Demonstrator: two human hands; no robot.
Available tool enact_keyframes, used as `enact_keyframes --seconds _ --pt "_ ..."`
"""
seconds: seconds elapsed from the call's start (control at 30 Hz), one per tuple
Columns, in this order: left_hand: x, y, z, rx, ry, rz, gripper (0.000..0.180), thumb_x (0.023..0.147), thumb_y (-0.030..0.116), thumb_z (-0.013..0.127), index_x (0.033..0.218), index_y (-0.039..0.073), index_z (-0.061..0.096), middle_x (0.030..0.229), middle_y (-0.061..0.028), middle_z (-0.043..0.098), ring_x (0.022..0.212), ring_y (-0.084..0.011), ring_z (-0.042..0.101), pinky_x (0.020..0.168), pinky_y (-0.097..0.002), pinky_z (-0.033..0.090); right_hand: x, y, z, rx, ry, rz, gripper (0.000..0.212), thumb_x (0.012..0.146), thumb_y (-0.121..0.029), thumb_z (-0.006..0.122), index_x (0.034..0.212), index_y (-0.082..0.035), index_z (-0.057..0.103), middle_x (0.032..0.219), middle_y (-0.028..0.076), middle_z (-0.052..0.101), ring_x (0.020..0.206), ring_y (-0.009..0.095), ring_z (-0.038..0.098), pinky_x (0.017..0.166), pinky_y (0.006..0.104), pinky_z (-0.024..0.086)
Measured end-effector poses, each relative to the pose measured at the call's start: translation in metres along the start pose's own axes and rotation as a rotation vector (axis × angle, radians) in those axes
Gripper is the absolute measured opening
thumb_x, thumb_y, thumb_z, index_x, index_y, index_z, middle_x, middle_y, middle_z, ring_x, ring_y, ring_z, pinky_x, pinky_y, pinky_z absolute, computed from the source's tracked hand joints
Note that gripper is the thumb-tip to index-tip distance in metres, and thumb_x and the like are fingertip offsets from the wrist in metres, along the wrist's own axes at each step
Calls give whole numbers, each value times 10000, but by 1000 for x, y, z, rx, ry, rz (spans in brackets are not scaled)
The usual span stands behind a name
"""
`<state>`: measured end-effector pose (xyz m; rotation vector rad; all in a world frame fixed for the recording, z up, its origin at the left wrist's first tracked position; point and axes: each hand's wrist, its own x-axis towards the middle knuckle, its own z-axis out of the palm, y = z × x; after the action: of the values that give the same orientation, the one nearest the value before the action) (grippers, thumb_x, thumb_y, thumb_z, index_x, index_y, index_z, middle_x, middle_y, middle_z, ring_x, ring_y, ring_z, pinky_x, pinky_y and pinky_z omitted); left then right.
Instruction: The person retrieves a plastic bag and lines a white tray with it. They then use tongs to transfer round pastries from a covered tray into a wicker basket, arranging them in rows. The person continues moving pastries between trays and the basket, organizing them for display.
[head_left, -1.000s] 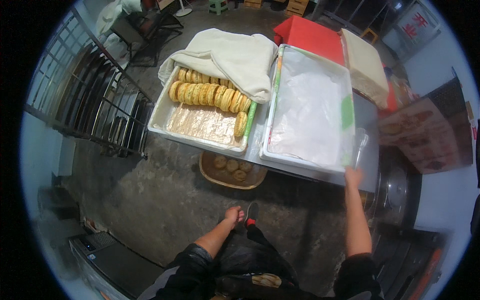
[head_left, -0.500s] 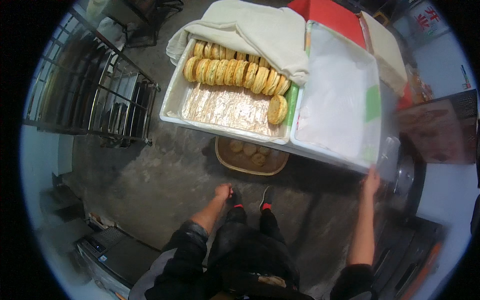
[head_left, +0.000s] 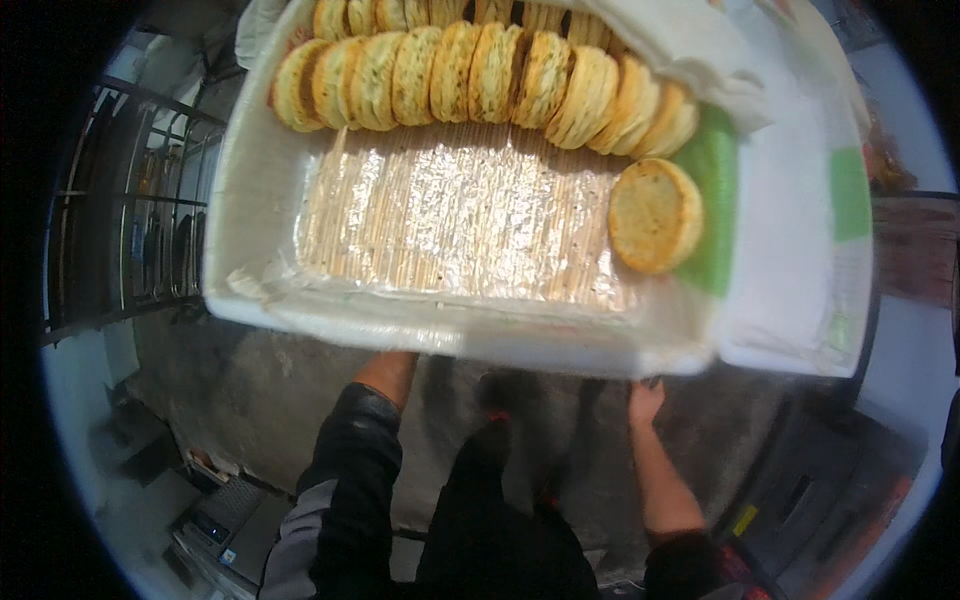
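In the head view, the white box fills the upper middle, its inner base shiny and slatted-looking. Across its far half stands a row of round golden pastries set on edge, with a second row behind them; one single pastry leans by its green right wall. A pale cloth drapes over the box's far right part. The right hand is at the near wall of the box, toward its right corner; its fingers are too blurred to tell their spread or grip. The left forearm runs under the near wall, hiding the left hand, whose fingers I cannot tell. Just right of the box sits a white-lined container; well left of it stands a metal rack.
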<state>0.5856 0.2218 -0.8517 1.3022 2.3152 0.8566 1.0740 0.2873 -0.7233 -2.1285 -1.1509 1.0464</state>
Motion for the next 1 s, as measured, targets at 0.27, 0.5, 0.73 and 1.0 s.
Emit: enact_keyframes --seconds 0.27,0.5,0.73,1.0 --pt "-3 12 3 -207 -120 -344 404 842 127 627 1221 -11 626 1169 -219 700 1068 -377 674 920 -456 523 138 15 110 -285 -165 -25 482 791 -248 794 1112 68 624 1061 224 684 982 340 661 872 417 520" --pt "-60 47 -18 -314 -46 -334 449 779 99 666 1216 -1 635 1159 -217 704 1065 -382 673 913 -444 525 97 49 61 -441 -189 71 458 700 -279 822 943 70 651 886 230 708 831 370 696 770 441 560" --pt "-172 80 -68 -245 -285 -470 480 709 -13 674 1185 -15 611 1061 -209 712 999 -308 680 882 -411 523 -35 84 -30 -501 -120 116 414 721 -248 815 912 76 643 845 233 713 814 383 714 714 459 550" --pt "-273 100 -76 -354 -401 -394 422 774 -76 601 1196 -65 592 1084 -147 708 966 -217 652 862 -356 529 -138 163 -135 -406 11 89 300 724 -198 769 862 50 671 791 229 698 759 386 710 709 469 546"
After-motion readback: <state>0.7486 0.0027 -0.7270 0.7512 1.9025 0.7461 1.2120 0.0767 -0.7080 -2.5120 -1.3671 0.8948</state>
